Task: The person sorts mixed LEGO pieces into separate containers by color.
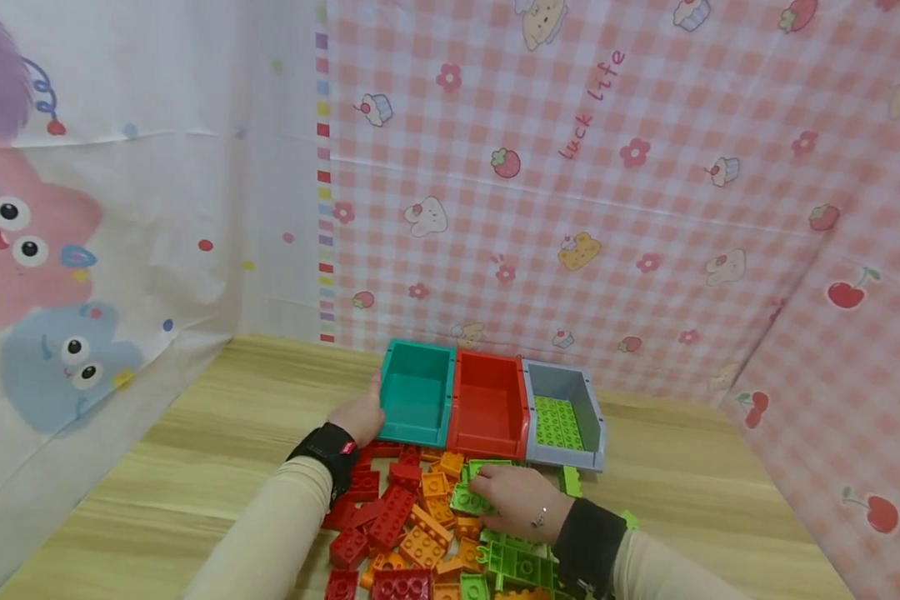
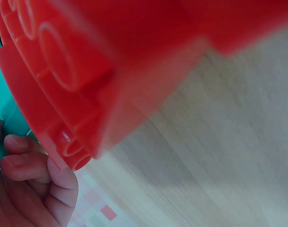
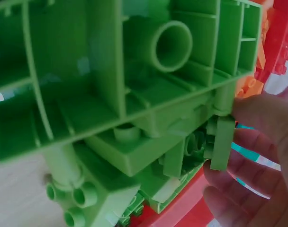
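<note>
The teal bin's (image 1: 417,400) left side is gripped by the left hand (image 1: 358,417), whose fingers are seen curled at its edge. A green brick (image 3: 223,142) is pinched between the thumb and fingers of the right hand (image 1: 528,500), over the pile in front of the bins.

3 bins are set side by side on the table (image 1: 667,450): the teal bin at the left, the red bin (image 1: 489,412) in the middle, the grey bin (image 1: 562,382) at the right. The floor of the grey bin is covered by green studs (image 1: 557,423).

In the pile, red bricks (image 1: 393,512) are gathered at the left, orange bricks (image 1: 422,546) in the middle and green bricks (image 1: 521,567) at the right, partly hidden by the right hand. 1 black band is worn on each wrist. The table is backed by a pink checked cloth (image 1: 630,100) and flanked at the left by a white cloth (image 1: 195,167).
</note>
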`<action>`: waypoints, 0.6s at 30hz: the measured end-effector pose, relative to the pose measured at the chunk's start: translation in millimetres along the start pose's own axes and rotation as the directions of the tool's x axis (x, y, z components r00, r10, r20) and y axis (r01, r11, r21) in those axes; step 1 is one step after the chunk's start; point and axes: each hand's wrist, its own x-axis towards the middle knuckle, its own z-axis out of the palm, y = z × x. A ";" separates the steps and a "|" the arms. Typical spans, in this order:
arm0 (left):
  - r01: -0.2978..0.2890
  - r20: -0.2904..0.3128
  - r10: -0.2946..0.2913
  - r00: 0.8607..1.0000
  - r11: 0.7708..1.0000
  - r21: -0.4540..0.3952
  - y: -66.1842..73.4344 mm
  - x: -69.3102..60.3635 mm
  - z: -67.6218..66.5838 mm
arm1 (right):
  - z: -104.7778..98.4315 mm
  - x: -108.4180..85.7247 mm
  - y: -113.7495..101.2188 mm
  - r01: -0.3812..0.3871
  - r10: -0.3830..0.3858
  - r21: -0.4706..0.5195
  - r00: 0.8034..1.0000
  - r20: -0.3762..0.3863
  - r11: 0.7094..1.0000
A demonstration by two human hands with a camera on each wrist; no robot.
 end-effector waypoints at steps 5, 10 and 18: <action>-0.007 0.006 0.007 1.000 1.000 -0.008 -0.1 1.0 -1.4 | -13.1 -8.2 16.5 -0.053 0.055 0.021 0.987 -0.150 0.998; -0.015 -0.002 0.015 1.000 1.000 -0.004 -0.3 2.8 -2.0 | -23.9 -22.5 61.5 -0.294 0.312 0.104 0.879 -0.362 0.950; -0.012 -0.021 0.012 1.000 1.000 -0.007 -3.1 2.1 3.3 | -4.3 -24.7 110.4 -0.484 0.494 0.102 0.848 -0.191 0.869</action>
